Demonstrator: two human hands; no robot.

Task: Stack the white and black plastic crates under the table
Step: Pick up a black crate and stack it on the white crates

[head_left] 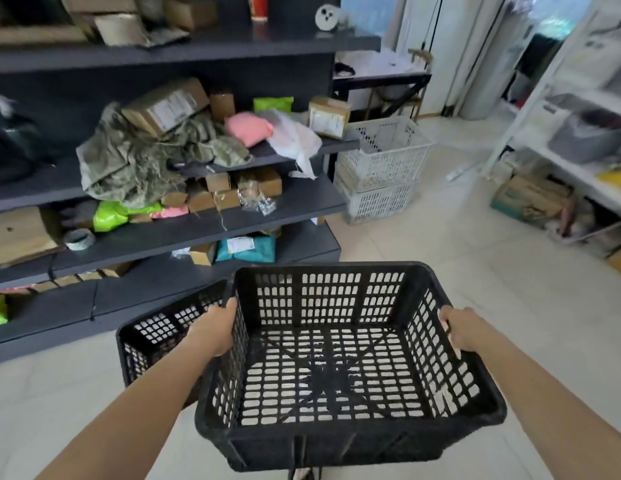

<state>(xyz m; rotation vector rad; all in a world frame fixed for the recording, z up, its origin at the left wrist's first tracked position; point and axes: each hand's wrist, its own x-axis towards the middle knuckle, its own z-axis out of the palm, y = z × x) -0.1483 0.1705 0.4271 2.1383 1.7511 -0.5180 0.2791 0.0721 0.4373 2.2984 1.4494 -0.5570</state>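
I hold an empty black plastic crate [337,362] in the air in front of me. My left hand [215,327] grips its left rim and my right hand [461,330] grips its right rim. A second black crate [153,337] rests on the floor behind my left forearm, partly hidden. Two white crates [382,168] stand stacked on the floor further ahead, at the end of the shelving and in front of a dark-framed table [382,79].
Dark shelving [163,233] full of boxes, bags and cloth runs along the left. A white rack [579,161] with bins and a cardboard box [531,199] stands on the right. Pale tiled floor [458,244] lies between them.
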